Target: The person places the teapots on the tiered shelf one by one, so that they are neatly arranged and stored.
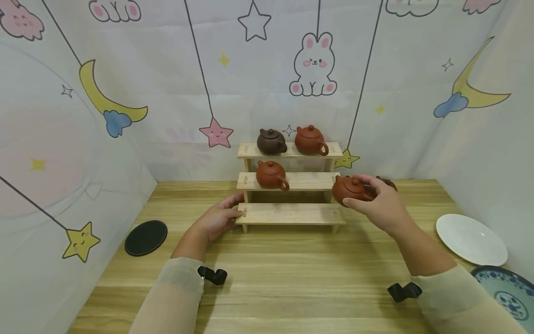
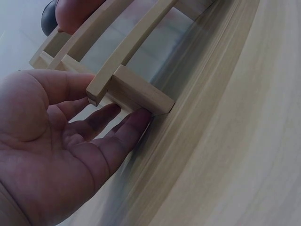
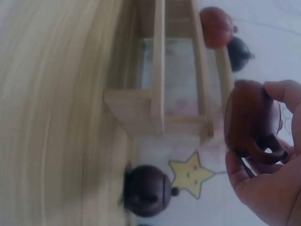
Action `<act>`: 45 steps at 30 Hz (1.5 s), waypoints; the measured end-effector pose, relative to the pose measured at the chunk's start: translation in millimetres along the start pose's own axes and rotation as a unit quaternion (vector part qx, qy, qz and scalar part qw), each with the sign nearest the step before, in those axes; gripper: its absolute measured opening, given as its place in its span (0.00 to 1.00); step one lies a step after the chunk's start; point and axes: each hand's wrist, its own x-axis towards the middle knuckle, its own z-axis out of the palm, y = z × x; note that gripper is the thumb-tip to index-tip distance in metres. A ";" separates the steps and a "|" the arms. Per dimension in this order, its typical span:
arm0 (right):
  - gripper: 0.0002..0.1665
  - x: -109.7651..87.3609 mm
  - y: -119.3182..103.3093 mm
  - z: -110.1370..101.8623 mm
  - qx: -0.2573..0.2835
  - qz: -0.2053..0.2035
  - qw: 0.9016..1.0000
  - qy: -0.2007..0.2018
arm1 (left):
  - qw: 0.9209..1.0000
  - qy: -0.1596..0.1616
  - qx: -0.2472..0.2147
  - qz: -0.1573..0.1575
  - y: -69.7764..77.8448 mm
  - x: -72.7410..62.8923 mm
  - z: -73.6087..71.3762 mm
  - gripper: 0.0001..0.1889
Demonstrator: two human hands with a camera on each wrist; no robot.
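Note:
A three-tier wooden display stand [image 1: 288, 214] stands on the table. My left hand [image 1: 218, 217] grips the left end of its lowest tier, with fingers [image 2: 134, 125] at the leg below. To the right of the middle tier, my right hand [image 1: 385, 206] holds a reddish-brown teapot [image 1: 347, 189] by its handle side, raised off the table. On the top tier sit a dark brown teapot [image 1: 271, 142] and a reddish-brown teapot [image 1: 309, 140]. Another reddish-brown teapot [image 1: 270, 175] is at the left of the middle tier. The lowest tier bears nothing.
Behind my right hand, mostly hidden in the head view, a dark teapot [image 3: 148, 190] stands on the table. A black round coaster [image 1: 146, 237] lies at left. At right are a white plate [image 1: 471, 239] and a blue-patterned plate [image 1: 511, 294]. Printed curtains enclose the table.

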 end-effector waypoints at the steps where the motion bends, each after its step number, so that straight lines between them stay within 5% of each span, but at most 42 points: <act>1: 0.51 1.1 -2.8 3.7 0.003 -0.002 1.000 -0.005 | 1.000 0.000 0.000 0.000 -0.5 0.1 -0.4 0.37; 11: 0.47 20.3 -21.2 29.4 0.003 -0.023 1.000 -0.014 | 1.000 -0.001 0.002 -0.003 0.9 -1.2 -0.6 0.38; 34: 0.47 74.9 -49.8 61.3 -0.021 0.012 0.999 -0.022 | 1.000 0.000 0.001 -0.004 0.6 0.4 -0.2 0.38; 45: 0.47 80.6 -48.0 67.0 -0.032 0.017 0.999 -0.020 | 1.000 -0.003 -0.002 -0.004 0.4 1.5 -0.3 0.38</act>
